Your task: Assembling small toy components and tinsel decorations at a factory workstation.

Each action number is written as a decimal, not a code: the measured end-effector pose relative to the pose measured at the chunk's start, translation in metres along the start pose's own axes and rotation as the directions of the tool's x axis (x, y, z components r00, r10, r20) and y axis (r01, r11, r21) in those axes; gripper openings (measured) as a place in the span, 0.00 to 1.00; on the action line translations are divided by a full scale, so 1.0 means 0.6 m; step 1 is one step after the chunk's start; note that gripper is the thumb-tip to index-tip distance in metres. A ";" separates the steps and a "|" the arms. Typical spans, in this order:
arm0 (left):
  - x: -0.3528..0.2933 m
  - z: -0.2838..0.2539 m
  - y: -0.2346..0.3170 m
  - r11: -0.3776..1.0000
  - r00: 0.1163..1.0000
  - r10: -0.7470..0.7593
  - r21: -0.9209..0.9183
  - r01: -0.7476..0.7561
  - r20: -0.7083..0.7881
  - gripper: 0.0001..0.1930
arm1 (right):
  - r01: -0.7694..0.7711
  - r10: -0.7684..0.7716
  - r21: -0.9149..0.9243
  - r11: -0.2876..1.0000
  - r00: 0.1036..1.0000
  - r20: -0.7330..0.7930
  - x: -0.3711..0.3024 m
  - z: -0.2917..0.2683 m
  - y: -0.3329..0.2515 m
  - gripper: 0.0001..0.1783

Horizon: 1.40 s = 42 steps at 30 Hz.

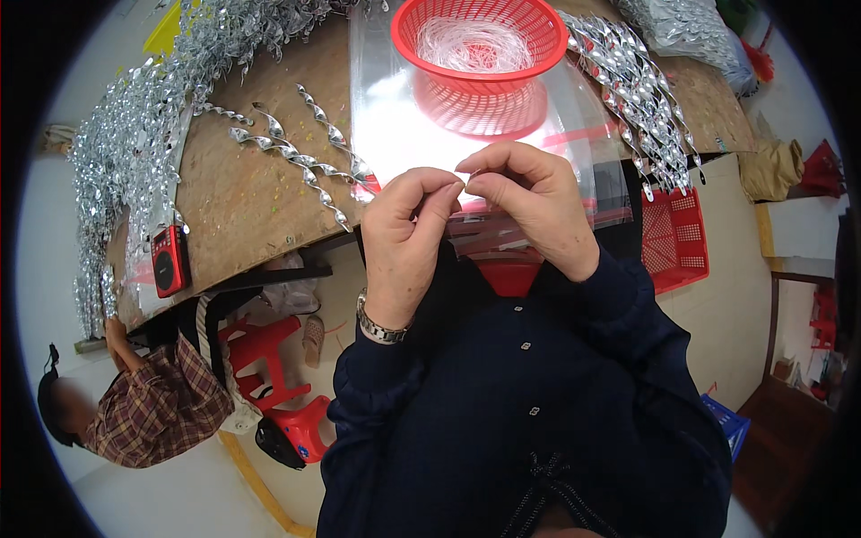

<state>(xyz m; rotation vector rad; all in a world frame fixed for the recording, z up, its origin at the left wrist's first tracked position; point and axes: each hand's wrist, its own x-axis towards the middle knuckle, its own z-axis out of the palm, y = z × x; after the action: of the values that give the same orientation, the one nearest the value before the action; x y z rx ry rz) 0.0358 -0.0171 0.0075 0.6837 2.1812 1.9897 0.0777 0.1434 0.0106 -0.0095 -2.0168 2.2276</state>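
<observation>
My left hand (404,242), with a metal-banded watch (380,332) on its wrist, and my right hand (541,204) meet at the near edge of the table. Thumb and forefinger of each are pinched together, tips almost touching. What lies between them is too fine to make out. Beyond them, a red plastic basket (544,40) holds a tangle of thin clear-white threads (475,45). It stands on a glossy clear plastic sheet (381,85). Loose silver twisted strips (300,160) lie left of my hands, and a bunch of similar strips (641,99) hangs over the table's right side.
Dense silver strips (134,143) drape over the left end of the wooden table (238,202), beside a red radio (169,260). A person in a plaid shirt (166,399) works there. Red stools (269,359) stand below; a red crate (677,238) sits at right.
</observation>
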 end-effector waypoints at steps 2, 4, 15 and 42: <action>0.000 0.000 -0.001 0.999 1.000 0.024 0.026 -0.024 0.000 0.05 | 0.009 -0.009 -0.007 1.000 1.000 -0.004 0.000 0.001 -0.001 0.08; -0.001 0.001 -0.003 0.999 1.000 0.029 0.031 -0.029 -0.001 0.05 | 0.010 -0.010 -0.001 1.000 1.000 -0.004 0.000 0.001 0.001 0.08; -0.003 0.001 -0.005 0.993 0.997 0.079 0.093 -0.079 0.002 0.04 | 0.034 -0.035 -0.024 0.999 0.999 -0.021 -0.003 0.000 0.000 0.06; 0.018 -0.011 0.004 0.958 0.978 -0.152 -0.222 0.182 0.144 0.06 | 0.105 -0.105 0.042 0.994 0.994 0.003 0.021 -0.007 -0.009 0.04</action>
<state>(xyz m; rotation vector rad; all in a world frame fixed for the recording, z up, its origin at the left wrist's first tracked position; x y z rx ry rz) 0.0243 -0.0190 0.0128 0.5540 1.8291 2.0129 0.0664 0.1494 0.0169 0.1048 -1.9256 2.2067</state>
